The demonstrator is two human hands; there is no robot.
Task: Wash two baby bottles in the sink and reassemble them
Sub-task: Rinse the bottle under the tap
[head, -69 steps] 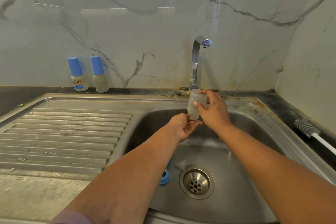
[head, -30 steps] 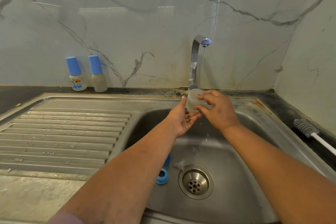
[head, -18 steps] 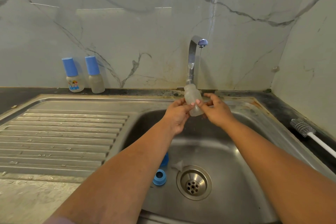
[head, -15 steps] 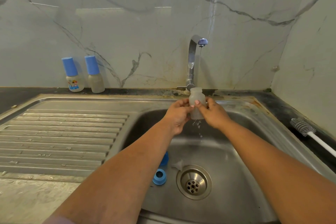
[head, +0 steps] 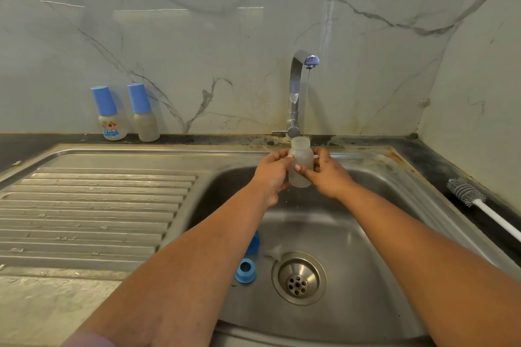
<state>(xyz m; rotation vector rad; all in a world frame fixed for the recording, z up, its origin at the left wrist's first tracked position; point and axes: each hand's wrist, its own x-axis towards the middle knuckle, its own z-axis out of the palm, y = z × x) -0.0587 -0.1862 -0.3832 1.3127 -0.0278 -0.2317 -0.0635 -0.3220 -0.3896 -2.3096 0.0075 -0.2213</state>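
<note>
Both hands, left hand and right hand, grip an uncapped baby bottle upright beneath the far tap, mouth up, apparently to catch its thin stream.

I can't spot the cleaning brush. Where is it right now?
In the head view the bottle brush lies on the dark counter at the far right, beside the sink's right rim, bristles toward the back wall, untouched by either hand.

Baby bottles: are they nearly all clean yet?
Not yet. Two capped bottles stand assembled by the wall. The left hand and right hand hold an open bottle under the tap. Its blue ring and teat lie in the sink, unattached.
</note>
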